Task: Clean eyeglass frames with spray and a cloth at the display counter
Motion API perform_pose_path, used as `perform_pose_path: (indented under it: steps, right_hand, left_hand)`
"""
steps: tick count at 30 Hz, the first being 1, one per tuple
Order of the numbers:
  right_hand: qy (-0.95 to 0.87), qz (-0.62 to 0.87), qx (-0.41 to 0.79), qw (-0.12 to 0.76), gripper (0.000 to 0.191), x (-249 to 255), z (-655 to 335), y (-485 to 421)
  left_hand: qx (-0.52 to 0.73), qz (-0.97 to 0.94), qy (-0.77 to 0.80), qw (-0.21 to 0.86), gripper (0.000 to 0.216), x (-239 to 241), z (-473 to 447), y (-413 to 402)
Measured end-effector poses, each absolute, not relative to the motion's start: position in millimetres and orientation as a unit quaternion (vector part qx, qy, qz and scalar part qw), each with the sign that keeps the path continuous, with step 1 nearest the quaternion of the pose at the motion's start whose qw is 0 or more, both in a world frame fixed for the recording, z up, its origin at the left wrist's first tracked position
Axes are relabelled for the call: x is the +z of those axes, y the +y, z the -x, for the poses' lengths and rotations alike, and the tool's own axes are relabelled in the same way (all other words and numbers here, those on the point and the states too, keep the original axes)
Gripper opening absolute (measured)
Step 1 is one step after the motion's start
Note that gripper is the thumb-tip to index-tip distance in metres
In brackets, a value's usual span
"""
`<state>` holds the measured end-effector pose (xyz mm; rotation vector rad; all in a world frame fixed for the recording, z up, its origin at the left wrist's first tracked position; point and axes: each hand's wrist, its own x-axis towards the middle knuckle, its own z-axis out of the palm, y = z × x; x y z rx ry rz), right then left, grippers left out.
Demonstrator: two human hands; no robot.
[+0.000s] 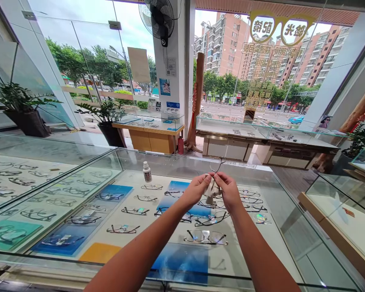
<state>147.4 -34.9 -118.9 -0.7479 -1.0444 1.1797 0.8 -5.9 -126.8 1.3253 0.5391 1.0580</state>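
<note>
Above the glass display case point(280, 178), I hold a pair of thin-framed eyeglasses point(218, 165) between both hands. My left hand point(197, 190) is closed, its fingertips pinching at the eyeglasses. My right hand point(229, 191) is closed from the other side, close against the left. A pale crumpled cloth point(213, 190) hangs between the fingers; which hand grips it more is hidden. Below my hands lies a pair of rimmed glasses point(206, 237) with a white tag. A small white bottle point(147, 172) stands upright to the left, on the case.
Several eyeglasses rest in the case on blue cards point(114, 191) and a yellow card point(99, 253). Another glass case point(331, 211) stands at right. Beyond are a wooden cabinet point(152, 140), potted plants point(109, 125), a fire extinguisher point(180, 145) and large windows.
</note>
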Motion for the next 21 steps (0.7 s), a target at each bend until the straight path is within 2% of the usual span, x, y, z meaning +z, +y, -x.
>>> perform_pose_path:
  steps: [4,8,21]
  right_hand:
    - [-0.443,0.325,0.525,0.65,0.038,-118.8,-150.3,-32.9]
    - [-0.422,0.322,0.533,0.658,0.039,-119.2,-151.5,-30.7]
    - [-0.437,0.295,0.544,0.652,0.031,-122.2,-145.5,-31.5]
  left_hand:
    - [0.409,-0.608,0.201,0.65,0.065,-118.9,9.5,-7.0]
    - [0.374,-0.618,0.177,0.668,0.066,-116.7,14.2,-9.5]
    - [0.468,-0.607,0.236,0.597,0.07,-123.5,0.1,-4.0]
